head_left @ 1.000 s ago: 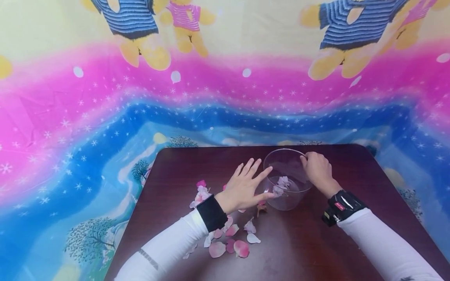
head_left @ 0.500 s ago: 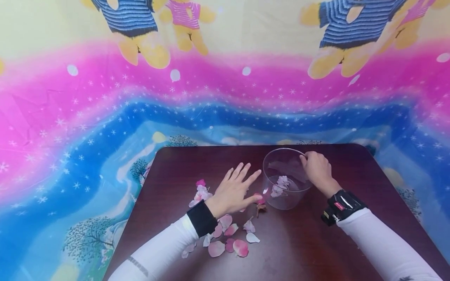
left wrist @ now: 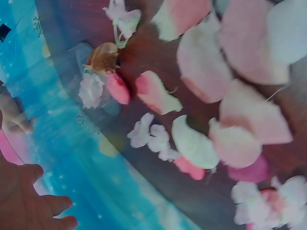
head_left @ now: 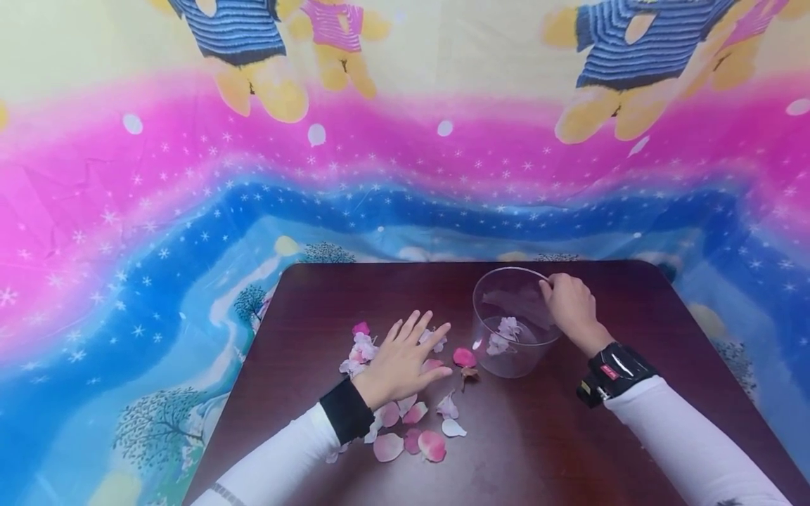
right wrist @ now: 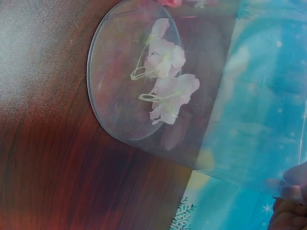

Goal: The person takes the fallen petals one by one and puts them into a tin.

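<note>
A clear plastic bowl (head_left: 514, 330) stands on the dark wooden table (head_left: 557, 450), with two pale pink blossoms (head_left: 505, 334) on its bottom (right wrist: 165, 91). My right hand (head_left: 571, 303) grips the bowl's far right rim, fingers curled over the edge. My left hand (head_left: 405, 355) lies flat with spread straight fingers on a scatter of pink and white petals (head_left: 411, 429) left of the bowl. A deep pink petal (head_left: 464, 357) lies between that hand and the bowl. The left wrist view shows the petals (left wrist: 230, 120) close up and my fingertips (left wrist: 33, 206) at its lower left.
A bright cloth (head_left: 190, 211) with pink and blue bands and bear prints hangs behind and around the table. More petals (head_left: 361, 344) lie near the table's left part. The table's front right area holds only my right sleeve (head_left: 690, 443).
My left hand has drawn back from the bowl's side, moving left and toward me onto the petals. The right hand and the bowl have stayed put.
</note>
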A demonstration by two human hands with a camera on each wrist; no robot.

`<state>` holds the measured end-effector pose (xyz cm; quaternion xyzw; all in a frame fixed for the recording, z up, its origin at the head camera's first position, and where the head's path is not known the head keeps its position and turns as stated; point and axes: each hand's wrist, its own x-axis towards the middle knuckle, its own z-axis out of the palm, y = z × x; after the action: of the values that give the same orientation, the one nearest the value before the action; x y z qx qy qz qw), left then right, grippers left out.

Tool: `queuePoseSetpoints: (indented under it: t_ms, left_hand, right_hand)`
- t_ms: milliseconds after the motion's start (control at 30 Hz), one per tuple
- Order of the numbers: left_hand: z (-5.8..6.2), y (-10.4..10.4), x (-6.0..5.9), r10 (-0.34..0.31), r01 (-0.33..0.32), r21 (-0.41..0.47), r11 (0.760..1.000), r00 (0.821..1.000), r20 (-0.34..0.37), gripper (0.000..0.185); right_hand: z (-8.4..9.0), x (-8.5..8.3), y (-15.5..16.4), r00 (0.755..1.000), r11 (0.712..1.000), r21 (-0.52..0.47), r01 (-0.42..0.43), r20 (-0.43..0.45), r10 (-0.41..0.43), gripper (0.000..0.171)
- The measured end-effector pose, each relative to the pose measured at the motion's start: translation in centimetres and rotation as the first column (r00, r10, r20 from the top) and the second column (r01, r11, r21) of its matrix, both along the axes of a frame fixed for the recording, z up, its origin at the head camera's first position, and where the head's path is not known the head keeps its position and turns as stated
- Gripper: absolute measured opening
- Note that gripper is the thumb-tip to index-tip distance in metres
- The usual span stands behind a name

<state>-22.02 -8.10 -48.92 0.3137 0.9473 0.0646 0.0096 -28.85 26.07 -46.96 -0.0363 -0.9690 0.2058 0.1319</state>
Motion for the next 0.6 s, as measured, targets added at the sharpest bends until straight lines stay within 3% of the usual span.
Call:
queuePoseSetpoints:
  t_ms: [133, 333, 600]
  left_hand:
    - [-0.9, -0.8, 0.4, 0.017, -0.017, 0.028, 0.999, 1.000, 0.016, 0.077]
    - [-1.9, -1.8, 0.7, 0.044, -0.043, 0.040, 0.998, 0.999, -0.016, 0.079]
    - [-2.7, -2.9, 1.2, 0.096, -0.097, 0.034, 0.995, 0.995, 0.024, 0.082]
  right_hand:
    - [-0.1, 0.0, 0.1, 1.000, 1.000, -0.004, 0.000, -0.007, 0.000, 0.031]
    - [-0.2, 0.0, 0.1, 1.000, 1.000, -0.004, 0.004, -0.016, -0.005, 0.031]
    - [0.0, 0.1, 0.1, 1.000, 1.000, -0.006, 0.007, -0.011, -0.007, 0.031]
